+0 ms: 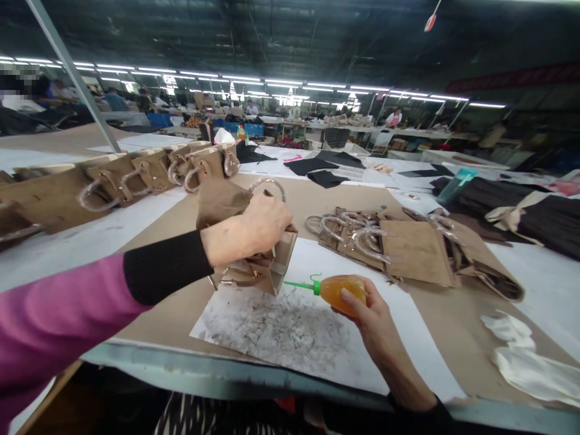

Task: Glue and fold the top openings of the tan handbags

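Observation:
My left hand (pixel 268 222) is closed on the upper part of a brown handbag (pixel 220 202), which is tilted above the table; its fingertips are partly hidden behind the hand. A plastic-wrapped handle (pixel 274 184) loops up behind my knuckles. In my right hand (pixel 374 311) is a squeeze bottle (pixel 343 294) of amber liquid, thumb and fingers wrapped round it. Its thin green nozzle (pixel 299 284) points left, with the tip close to the bag's lower right edge. Beneath them lies a white sheet (pixel 281 326) smeared with dark stains.
Several brown handbags (pixel 154 169) stand in a row at the left. More bags lie flat in a pile (pixel 412 248) at the right. Crumpled white cloth (pixel 534 368) rests near the front right. Black fabric pieces (pixel 312 166) are farther back, and a metal pole (pixel 77 78) rises at left.

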A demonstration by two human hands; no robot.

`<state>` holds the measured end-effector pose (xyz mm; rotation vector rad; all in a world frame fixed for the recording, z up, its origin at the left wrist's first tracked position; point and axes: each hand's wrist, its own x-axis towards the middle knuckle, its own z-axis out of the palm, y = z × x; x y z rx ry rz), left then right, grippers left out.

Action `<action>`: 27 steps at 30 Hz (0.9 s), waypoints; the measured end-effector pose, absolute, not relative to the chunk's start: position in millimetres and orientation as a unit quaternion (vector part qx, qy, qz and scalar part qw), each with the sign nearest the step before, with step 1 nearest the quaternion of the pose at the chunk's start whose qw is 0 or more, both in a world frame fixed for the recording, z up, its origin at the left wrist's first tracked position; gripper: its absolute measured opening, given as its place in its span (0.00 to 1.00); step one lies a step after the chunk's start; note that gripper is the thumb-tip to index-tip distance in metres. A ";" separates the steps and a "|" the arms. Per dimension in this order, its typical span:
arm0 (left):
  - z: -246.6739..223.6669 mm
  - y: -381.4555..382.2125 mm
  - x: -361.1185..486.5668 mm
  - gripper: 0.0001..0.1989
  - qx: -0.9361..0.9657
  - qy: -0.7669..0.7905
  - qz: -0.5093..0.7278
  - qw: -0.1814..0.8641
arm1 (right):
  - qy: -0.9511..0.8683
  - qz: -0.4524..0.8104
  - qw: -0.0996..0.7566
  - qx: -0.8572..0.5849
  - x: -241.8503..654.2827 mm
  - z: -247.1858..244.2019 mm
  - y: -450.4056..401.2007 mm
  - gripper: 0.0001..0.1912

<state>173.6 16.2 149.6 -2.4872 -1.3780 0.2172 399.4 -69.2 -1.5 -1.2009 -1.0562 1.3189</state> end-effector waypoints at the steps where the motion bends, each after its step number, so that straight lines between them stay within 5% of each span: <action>1: 142.4 13.2 175.6 0.08 -0.857 -0.488 0.092 0.139 | -0.445 0.538 0.510 -0.502 398.3 -5.6 -65.3 0.23; 16: 96.2 -8.0 142.9 0.07 -0.893 -0.406 0.108 0.163 | -0.502 0.395 0.499 -0.586 382.2 -49.7 -39.8 0.28; 27: 104.6 -25.1 150.3 0.11 -0.876 -0.435 0.167 0.123 | -0.508 0.426 0.474 -0.580 381.0 -51.2 -43.2 0.24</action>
